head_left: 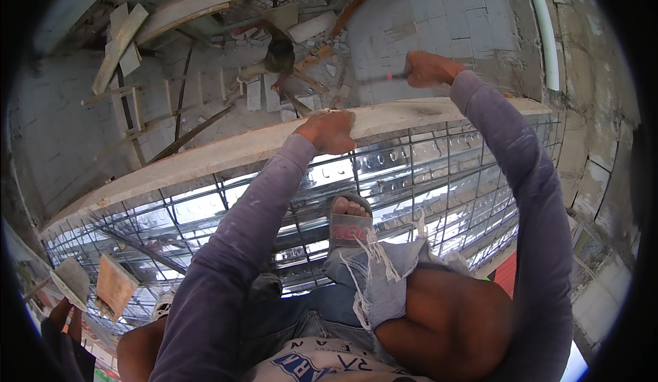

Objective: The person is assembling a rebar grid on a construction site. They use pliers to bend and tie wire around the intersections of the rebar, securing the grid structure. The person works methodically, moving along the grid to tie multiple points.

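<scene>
A long pale wooden board (226, 145) runs along the edge of a metal deck. My left hand (331, 132) is closed over the board's upper edge; its fingertips are partly hidden. To the right and a little higher, my right hand (430, 69) is closed in a fist around a slim dark tool (373, 79) with a pink mark. The tool points left above the board; it is blurred, and its kind cannot be made out. My sandalled foot (350, 219) rests on the deck, below my left hand.
A steel bar grid (449, 156) lies over the shiny ribbed metal deck (384, 176). Beyond the board is a drop to a lower level, where a person (279, 56) bends among planks and blocks. A pale pipe (545, 32) runs by the right wall. Another person's hand (60, 311) is near a board (71, 280).
</scene>
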Tool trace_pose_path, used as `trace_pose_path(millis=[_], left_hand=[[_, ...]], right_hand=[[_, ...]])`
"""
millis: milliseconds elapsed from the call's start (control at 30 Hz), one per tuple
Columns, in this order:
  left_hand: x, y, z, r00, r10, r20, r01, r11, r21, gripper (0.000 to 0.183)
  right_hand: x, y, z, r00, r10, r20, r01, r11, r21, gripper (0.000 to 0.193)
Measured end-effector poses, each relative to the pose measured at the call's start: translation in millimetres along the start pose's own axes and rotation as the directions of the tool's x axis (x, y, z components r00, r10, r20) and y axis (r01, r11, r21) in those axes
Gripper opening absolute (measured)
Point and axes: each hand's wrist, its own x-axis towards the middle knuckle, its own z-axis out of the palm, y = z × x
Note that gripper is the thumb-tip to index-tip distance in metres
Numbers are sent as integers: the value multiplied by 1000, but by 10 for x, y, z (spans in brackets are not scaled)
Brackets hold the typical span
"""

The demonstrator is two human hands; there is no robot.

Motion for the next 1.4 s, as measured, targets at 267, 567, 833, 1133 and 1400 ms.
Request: trace_pose_path(millis=[267, 567, 833, 1133, 1400], left_hand=[[-24, -68, -14, 1000, -7, -14, 7, 1000, -4, 80], [-9, -127, 12, 999, 6, -31, -8, 999, -40, 77], [-34, -55, 1, 999, -37, -16, 36, 998, -56, 60], [-127, 18, -68, 997, -70, 12, 70, 996, -45, 65], [-1140, -349, -1004, 988, -36, -150, 80, 953, 294, 59]], right_hand=[[-131, -333, -72, 954, 210, -214, -189, 975, 115, 24], [-181, -291, -39, 985, 111, 131, -120, 991, 60, 31], [-196, -396, -160, 980, 148, 137, -152, 988, 18, 23], [-369, -637, -272, 975, 210, 72, -208, 977, -42, 27], [-1623, -957, 90, 894, 205, -398, 38, 851, 523, 25]])
